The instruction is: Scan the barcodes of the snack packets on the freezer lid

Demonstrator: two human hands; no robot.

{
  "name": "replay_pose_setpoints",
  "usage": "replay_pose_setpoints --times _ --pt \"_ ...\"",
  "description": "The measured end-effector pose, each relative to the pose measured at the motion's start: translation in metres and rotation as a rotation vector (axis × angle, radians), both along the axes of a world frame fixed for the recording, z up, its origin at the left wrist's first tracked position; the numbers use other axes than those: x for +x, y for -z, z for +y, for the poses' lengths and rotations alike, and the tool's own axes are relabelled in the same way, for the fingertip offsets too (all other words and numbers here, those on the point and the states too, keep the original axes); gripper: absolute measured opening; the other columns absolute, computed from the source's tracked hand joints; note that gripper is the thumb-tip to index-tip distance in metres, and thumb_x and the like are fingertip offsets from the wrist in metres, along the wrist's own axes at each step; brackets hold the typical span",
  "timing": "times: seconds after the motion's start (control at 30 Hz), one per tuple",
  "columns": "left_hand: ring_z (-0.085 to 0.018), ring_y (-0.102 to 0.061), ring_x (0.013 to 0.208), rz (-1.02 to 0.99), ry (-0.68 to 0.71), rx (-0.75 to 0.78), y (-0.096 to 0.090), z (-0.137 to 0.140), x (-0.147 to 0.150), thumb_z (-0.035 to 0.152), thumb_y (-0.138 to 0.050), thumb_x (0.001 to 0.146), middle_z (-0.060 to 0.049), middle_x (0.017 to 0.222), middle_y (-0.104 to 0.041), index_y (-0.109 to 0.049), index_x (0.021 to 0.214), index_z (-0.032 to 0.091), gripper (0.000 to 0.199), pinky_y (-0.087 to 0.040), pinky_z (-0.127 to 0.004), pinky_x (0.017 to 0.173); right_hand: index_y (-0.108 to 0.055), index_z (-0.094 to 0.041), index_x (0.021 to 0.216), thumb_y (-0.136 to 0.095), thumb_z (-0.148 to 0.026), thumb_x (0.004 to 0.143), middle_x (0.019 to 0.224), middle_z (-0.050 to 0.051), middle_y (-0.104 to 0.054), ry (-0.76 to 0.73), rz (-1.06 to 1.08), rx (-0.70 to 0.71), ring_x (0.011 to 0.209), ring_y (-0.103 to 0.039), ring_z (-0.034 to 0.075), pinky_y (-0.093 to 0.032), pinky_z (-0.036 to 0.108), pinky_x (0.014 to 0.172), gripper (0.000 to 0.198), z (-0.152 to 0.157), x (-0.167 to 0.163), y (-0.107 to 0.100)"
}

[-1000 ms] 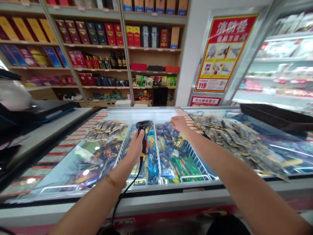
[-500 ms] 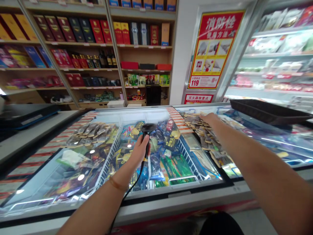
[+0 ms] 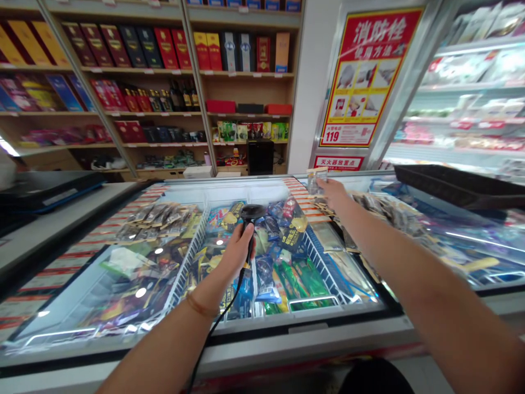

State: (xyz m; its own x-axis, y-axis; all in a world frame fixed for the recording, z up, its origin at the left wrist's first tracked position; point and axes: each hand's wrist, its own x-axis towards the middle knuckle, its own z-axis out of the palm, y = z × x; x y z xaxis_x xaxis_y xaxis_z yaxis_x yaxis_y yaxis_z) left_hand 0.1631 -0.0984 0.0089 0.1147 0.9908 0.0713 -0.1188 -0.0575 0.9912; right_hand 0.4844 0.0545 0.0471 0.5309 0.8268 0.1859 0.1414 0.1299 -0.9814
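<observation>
Black scanner (image 3: 253,212), green packets (image 3: 310,276)

Both the left forearm (image 3: 164,339) and the right forearm (image 3: 394,262) are bare, each broadening from a slim wrist toward the picture's edge. Around the left wrist goes a narrow bracelet (image 3: 200,307), a brownish-orange ring, plain as far as can be seen. The left fingers (image 3: 246,232) and right fingers (image 3: 324,184) are bare too, their finer detail blurred. A rounded black shape (image 3: 375,377) at the bottom may be clothing; too little shows to tell.
</observation>
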Motion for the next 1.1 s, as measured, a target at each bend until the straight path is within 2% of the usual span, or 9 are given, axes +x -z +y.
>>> replay_pose_setpoints --times 0.07,0.17,0.27,0.43,0.67,0.87,1.1 --pt "-0.008 -0.046 0.035 0.009 0.010 -0.001 0.001 0.000 0.001 0.075 -0.064 0.077 0.008 0.055 -0.055 -0.045 0.088 0.024 0.056 -0.033 -0.021 0.036 -0.062 -0.022 0.094 -0.066 -0.031 0.089 0.082 0.000 -0.072 -0.114 0.085 -0.003 0.075 -0.070 0.014 -0.059 0.028 0.068 0.011 0.002 -0.044 0.013" --pt "-0.008 -0.044 0.034 0.036 0.032 0.008 0.001 -0.001 0.002 0.078 -0.064 0.074 0.008 0.054 -0.053 -0.045 0.086 0.024 0.059 -0.032 -0.021 0.035 -0.058 -0.023 0.097 -0.066 -0.035 0.087 0.082 -0.001 -0.072 -0.277 0.271 0.004 0.074 -0.071 0.015 -0.058 0.026 0.069 0.018 0.000 -0.101 0.036" --pt "-0.008 -0.045 0.034 0.077 0.060 0.017 -0.002 -0.004 0.002 0.076 -0.064 0.076 0.008 0.055 -0.053 -0.045 0.086 0.023 0.057 -0.032 -0.021 0.036 -0.056 -0.024 0.099 -0.066 -0.039 0.084 0.083 -0.001 -0.073 -0.315 0.377 0.063 0.079 -0.072 0.016 -0.059 0.027 0.072 0.024 -0.003 -0.131 0.054" --pt "-0.007 -0.045 0.036 0.096 0.093 -0.008 -0.004 -0.010 0.003 0.075 -0.064 0.077 0.008 0.057 -0.053 -0.045 0.085 0.023 0.056 -0.031 -0.021 0.038 -0.061 -0.024 0.098 -0.073 -0.038 0.078 0.083 0.000 -0.075 -0.364 0.427 0.149 0.084 -0.074 0.019 -0.059 0.031 0.077 0.027 -0.010 -0.133 0.060" --pt "-0.007 -0.044 0.036 0.126 0.156 -0.023 0.002 -0.010 0.007 0.075 -0.063 0.077 0.008 0.057 -0.053 -0.045 0.087 0.023 0.056 -0.030 -0.021 0.038 -0.065 -0.020 0.098 -0.078 -0.031 0.077 0.084 0.002 -0.077 -0.443 0.471 0.089 0.078 -0.074 0.018 -0.059 0.032 0.080 0.027 -0.015 -0.131 0.058" --pt "-0.007 -0.044 0.037 0.130 0.180 -0.018 0.006 -0.009 0.007 0.073 -0.065 0.078 0.008 0.059 -0.053 -0.047 0.089 0.023 0.054 -0.029 -0.022 0.038 -0.067 -0.020 0.096 -0.080 -0.035 0.075 0.076 0.001 -0.075 -0.435 0.430 0.049 0.073 -0.074 0.020 -0.059 0.031 0.073 0.029 -0.012 -0.132 0.062" --pt "-0.007 -0.044 0.038 0.123 0.190 -0.029 0.004 -0.009 0.007 0.070 -0.067 0.079 0.007 0.060 -0.054 -0.049 0.090 0.022 0.053 -0.028 -0.022 0.038 -0.065 -0.021 0.097 -0.074 -0.036 0.077 0.078 0.000 -0.075 -0.395 0.379 0.039 0.073 -0.072 0.019 -0.057 0.028 0.067 0.026 -0.011 -0.134 0.063"
